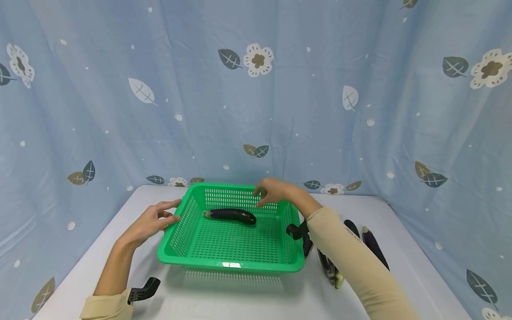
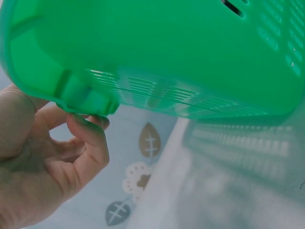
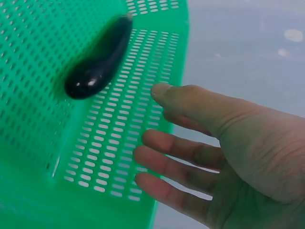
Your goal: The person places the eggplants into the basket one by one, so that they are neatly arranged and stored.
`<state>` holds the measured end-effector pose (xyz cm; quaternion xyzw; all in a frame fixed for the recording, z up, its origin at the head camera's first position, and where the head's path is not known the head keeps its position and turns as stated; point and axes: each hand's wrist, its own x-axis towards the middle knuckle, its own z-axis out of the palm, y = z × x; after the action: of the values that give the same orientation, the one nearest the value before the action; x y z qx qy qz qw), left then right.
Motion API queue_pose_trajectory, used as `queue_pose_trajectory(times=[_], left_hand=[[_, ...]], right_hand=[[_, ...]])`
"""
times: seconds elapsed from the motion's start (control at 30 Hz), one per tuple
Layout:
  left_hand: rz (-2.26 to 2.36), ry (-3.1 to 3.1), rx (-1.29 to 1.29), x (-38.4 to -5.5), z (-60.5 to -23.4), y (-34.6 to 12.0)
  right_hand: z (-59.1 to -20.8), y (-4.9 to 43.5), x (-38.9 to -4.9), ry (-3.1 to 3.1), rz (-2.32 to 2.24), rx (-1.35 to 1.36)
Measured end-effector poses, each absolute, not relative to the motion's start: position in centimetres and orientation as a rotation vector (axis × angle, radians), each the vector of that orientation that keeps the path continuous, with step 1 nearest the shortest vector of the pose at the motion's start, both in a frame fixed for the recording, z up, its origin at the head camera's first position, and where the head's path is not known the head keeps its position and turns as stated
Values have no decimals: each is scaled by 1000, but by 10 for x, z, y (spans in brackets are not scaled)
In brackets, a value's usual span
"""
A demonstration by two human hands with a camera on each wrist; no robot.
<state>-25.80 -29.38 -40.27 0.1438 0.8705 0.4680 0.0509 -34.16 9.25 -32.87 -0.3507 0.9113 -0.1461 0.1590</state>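
A green plastic basket (image 1: 236, 266) with slotted walls stands at the middle of the white table, and one dark purple eggplant (image 1: 230, 215) lies on its floor near the back. At the basket's left rim, my left hand (image 1: 150, 222) grips the edge; in the left wrist view its fingers (image 2: 88, 138) curl beneath the rim. My right hand (image 1: 274, 191) hovers over the back wall toward the right, holding nothing. Its fingers (image 3: 171, 162) are spread and loosely bent in the right wrist view, with the eggplant (image 3: 100, 64) beyond them inside the basket.
Right of the basket several more eggplants (image 1: 375, 246) lie on the table (image 1: 416, 275), partly hidden by my right sleeve (image 1: 352, 258). A blue patterned curtain (image 1: 200, 111) hangs behind the table and along both sides. The basket casts a shadow below its front edge.
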Motion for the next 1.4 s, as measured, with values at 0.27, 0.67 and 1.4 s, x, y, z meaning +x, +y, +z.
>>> queue_pose_trajectory(times=[0.27, 0.67, 1.4], left_hand=[[1426, 2645, 433, -259, -406, -295], [1424, 2647, 426, -260, -406, -295], [1430, 2651, 376, -260, -407, -292]], right_hand=[[-322, 113, -334, 2620, -451, -1015], [-313, 137, -316, 2701, -496, -1031], [-322, 204, -287, 2820, -674, -941]])
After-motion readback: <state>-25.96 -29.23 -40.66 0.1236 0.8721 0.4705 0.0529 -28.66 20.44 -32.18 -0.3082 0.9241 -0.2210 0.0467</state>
